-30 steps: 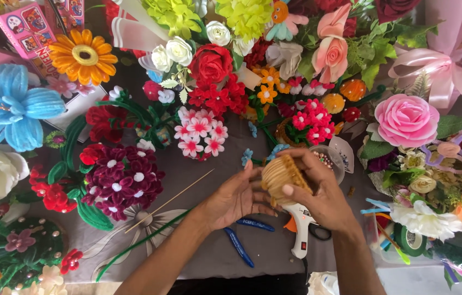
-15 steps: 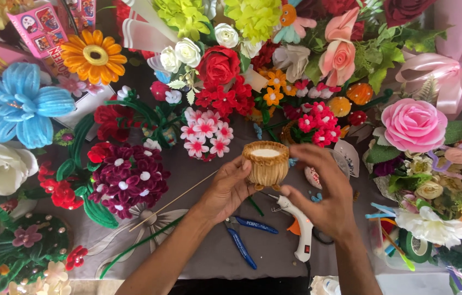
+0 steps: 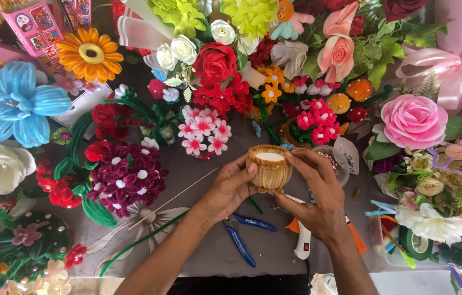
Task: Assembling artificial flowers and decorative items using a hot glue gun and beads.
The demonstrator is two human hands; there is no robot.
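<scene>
Small tan woven basket [image 3: 269,166], upright, clamped between left hand [image 3: 230,188] at 9 o'clock and right hand [image 3: 318,199] at 4 o'clock, above blue-handled pliers [image 3: 242,235] on grey table [image 3: 198,175].

Bright even light, sharp, soft shadows

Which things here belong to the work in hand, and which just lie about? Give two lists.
In hand: tan fuzzy basket, held by left hand and right hand.

Lying about: blue-handled pliers, glue gun, wooden stick, pink rose, blue flower.
</scene>
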